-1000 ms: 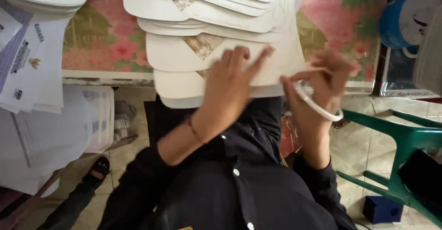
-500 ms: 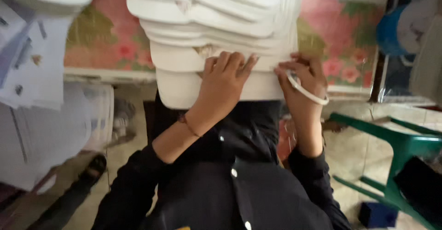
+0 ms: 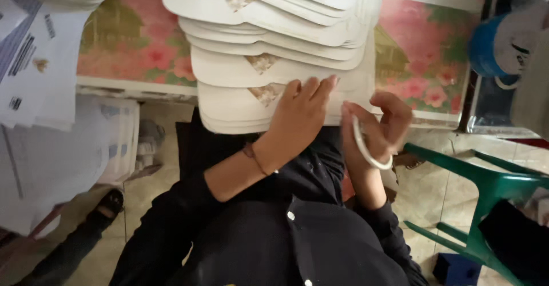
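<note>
A fanned stack of white, rounded card pieces [image 3: 269, 74] lies on a table with a pink floral cloth [image 3: 423, 63] and overhangs its near edge. My left hand [image 3: 300, 111] rests flat on the lowest cards, fingers spread, with a thin cord bracelet on the wrist. Just to its right, at the stack's edge, my right hand [image 3: 380, 123] pinches a thin white curved strip or ring [image 3: 366, 149] between thumb and fingers. Both arms are in black sleeves.
Printed papers [image 3: 28, 63] lie at the left, with a pile of printed sheets [image 3: 63, 154] below the table. A green plastic chair [image 3: 492, 183] stands at the right, a small blue box [image 3: 454, 266] under it. A blue round object [image 3: 486, 46] is at top right. Another person's sandalled foot [image 3: 108, 203] is at lower left.
My right hand with the white strip has drawn in toward the left hand and dropped slightly. My left hand stays flat on the cards. The view has shifted a little.
</note>
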